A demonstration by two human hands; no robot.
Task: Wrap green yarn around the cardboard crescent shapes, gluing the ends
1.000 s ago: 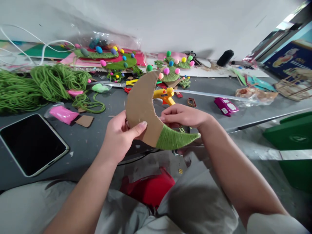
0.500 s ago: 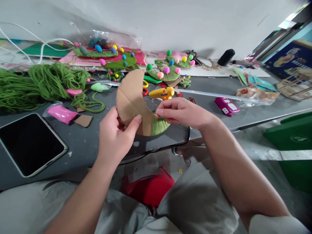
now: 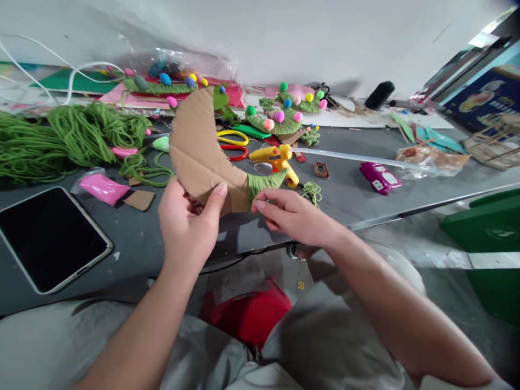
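My left hand (image 3: 187, 225) grips a brown cardboard crescent (image 3: 200, 151) by its lower edge, thumb on the front. One tip of the crescent is wrapped in green yarn (image 3: 263, 180). My right hand (image 3: 293, 215) sits just below that wrapped tip with fingers curled, seemingly pinching the yarn strand; what it holds is too thin to make out. A small loose tangle of green yarn (image 3: 312, 190) lies on the grey table (image 3: 349, 200) beside the right hand. A yellow glue gun (image 3: 276, 158) lies just behind the crescent.
A dark tablet (image 3: 49, 238) lies at the left front. Heaps of green yarn (image 3: 73, 135), pink clay packets (image 3: 103, 189), scissors (image 3: 232, 145), finished green crescents with coloured pompoms (image 3: 280, 116) and a purple packet (image 3: 377, 177) are spread over the table. A green bin (image 3: 487, 238) stands right.
The crescent has turned and swung up and to the left, its bare end now higher. My right hand dropped from above the wrapped tip to below it.
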